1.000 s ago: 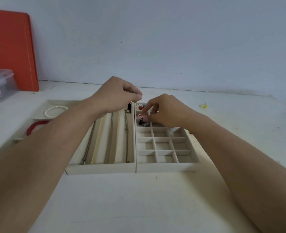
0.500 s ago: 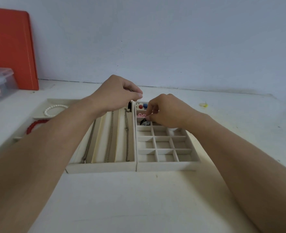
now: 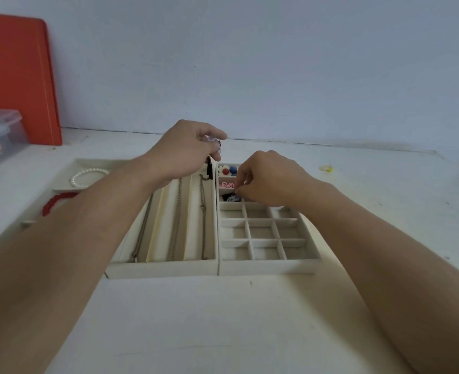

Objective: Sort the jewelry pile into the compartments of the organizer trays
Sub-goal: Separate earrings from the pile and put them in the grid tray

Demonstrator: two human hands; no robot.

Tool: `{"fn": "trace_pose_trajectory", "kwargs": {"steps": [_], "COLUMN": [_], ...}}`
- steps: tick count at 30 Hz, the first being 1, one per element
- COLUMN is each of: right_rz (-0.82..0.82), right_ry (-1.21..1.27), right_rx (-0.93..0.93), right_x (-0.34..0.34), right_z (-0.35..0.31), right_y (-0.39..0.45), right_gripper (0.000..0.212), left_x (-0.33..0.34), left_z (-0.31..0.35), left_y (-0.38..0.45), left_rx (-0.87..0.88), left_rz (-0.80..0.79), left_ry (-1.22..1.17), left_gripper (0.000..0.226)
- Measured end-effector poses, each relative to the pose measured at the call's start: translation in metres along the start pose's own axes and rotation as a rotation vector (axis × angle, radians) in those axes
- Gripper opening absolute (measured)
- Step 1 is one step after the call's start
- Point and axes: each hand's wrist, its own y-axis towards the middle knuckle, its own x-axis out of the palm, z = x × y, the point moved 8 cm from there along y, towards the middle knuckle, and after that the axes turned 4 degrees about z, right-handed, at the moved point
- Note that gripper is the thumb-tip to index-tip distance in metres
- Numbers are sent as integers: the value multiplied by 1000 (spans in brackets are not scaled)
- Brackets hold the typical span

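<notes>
A small black-and-pale trinket (image 3: 214, 155) is dangling from the left hand (image 3: 187, 151), which is pinching it above the trays. The right hand (image 3: 268, 179) is pinching something tiny over the grid tray (image 3: 266, 265), beside the chain tray (image 3: 161, 269) on the tabletop (image 3: 209, 327).

Left hand (image 3: 185, 149), at 12 o'clock of the long-slot tray (image 3: 163, 268), pinches small dangling pieces (image 3: 210, 168). Right hand (image 3: 266, 179) pinches over the grid tray (image 3: 268, 267). Pearl bracelet (image 3: 88, 175) and red bracelet (image 3: 57, 202) lie at 9 o'clock on the tabletop (image 3: 223, 319).
</notes>
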Motion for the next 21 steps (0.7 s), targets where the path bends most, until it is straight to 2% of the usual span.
{"fn": "trace_pose_trajectory", "kwargs": {"steps": [3,6,11,15,21], "right_rz": [40,53,-12,15,-139], "right_ry": [-81,-1,38,201,60], "right_rx": [-3,16,28,52,-11], "right_x": [-2,-4,-2,-17,-3], "right_z": [-4,-2,-2,7,-3], "right_y": [-2,-1,-1,1,-4], "right_gripper": [7,2,7,6,15], "left_x": [1,1,1,-1,-1], "left_z": [1,0,-1,3,7], "left_y": [-1,-2,-1,0,-2], "left_rx": [-16,-36,-40,5,34], "left_rz": [-13,-20,-7,13,-6], "left_ry": [-27,-37,-59,-43,4], "left_gripper": [26,23,16,16,13]}}
